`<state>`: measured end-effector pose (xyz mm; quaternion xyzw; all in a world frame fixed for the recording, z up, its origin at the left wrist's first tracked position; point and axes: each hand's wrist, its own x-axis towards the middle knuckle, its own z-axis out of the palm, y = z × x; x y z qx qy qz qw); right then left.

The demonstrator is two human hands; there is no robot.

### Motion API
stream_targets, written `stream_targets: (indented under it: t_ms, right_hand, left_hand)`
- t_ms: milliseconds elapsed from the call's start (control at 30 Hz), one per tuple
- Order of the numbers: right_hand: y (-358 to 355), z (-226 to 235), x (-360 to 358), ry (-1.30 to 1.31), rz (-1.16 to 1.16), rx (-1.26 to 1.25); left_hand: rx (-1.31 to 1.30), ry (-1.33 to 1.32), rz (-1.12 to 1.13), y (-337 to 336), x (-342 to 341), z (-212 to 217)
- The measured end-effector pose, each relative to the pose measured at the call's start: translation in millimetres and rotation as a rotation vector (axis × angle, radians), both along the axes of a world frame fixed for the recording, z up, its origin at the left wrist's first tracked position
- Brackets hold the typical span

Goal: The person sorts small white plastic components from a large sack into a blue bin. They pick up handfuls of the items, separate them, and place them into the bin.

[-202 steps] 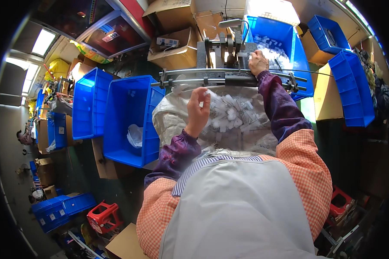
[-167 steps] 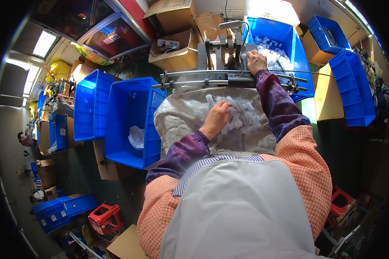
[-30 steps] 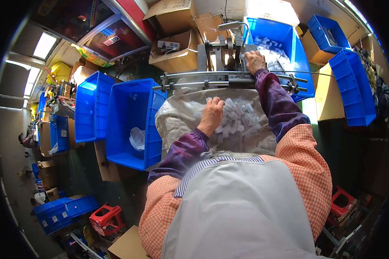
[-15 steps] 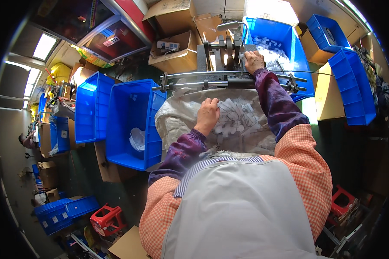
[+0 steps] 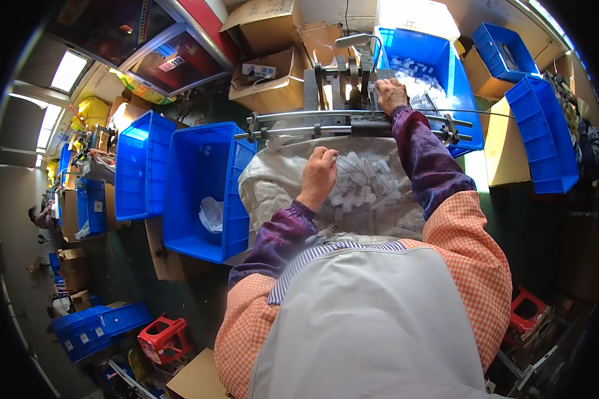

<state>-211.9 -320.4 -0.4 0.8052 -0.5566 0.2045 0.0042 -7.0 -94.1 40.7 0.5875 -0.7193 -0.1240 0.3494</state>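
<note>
White, frosted-looking plastic is all over the head view, and it sits right where the work is. Standing where the wearer's gray apron (image 5: 373, 319) is, a loose pile of pieces (image 5: 366, 183) lies at 12 o'clock, on a pale, crinkled sack cloth (image 5: 263, 179). Beyond it, also at 12, is a dark metal machine (image 5: 346, 83) with shiny rails (image 5: 283, 116) across its near side.

Left hand (image 5: 319, 174) is at the pile's 10 o'clock edge, fingers drawn in narrow, like a pinch. Can't tell if there's a piece in it. Right hand (image 5: 391, 93) is curled over the machine's 3 o'clock end; its fingers hide whatever is under them, so no idea what it grips, if anything.

My take on doing this well: pinch one piece at a time from the outer edge of the heap, since digging into the middle would probably drag out a tangle. I'd also watch the right fingertips, because that spot looks tight against the machine.

As for the pieces, they're small, pale and semi-see-through, some flat strips, some stubbier, lying every which way. Thin dark lines run among them, maybe wires or pins; too fine to be sure. Similar white bits fill part of the blue bin (image 5: 467, 80) at 1 o'clock.
</note>
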Motion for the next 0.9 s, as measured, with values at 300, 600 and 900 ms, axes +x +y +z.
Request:
stream_targets:
  t_ms: [300, 600, 900]
  right_hand:
    - [-1, 4, 2, 0.115, -0.220, 0.143]
    - [21, 7, -11, 0.055, -0.250, 0.084]
    - [26, 4, 50, 0.073, -0.194, -0.006]
  left_hand:
    - [0.042, 0.030, -0.013, 1, 1, 3]
    - [-0.109, 0.045, -0.046, -2, 0, 11]
    - [-0.139, 0.040, -0.030, 0, 4, 24]
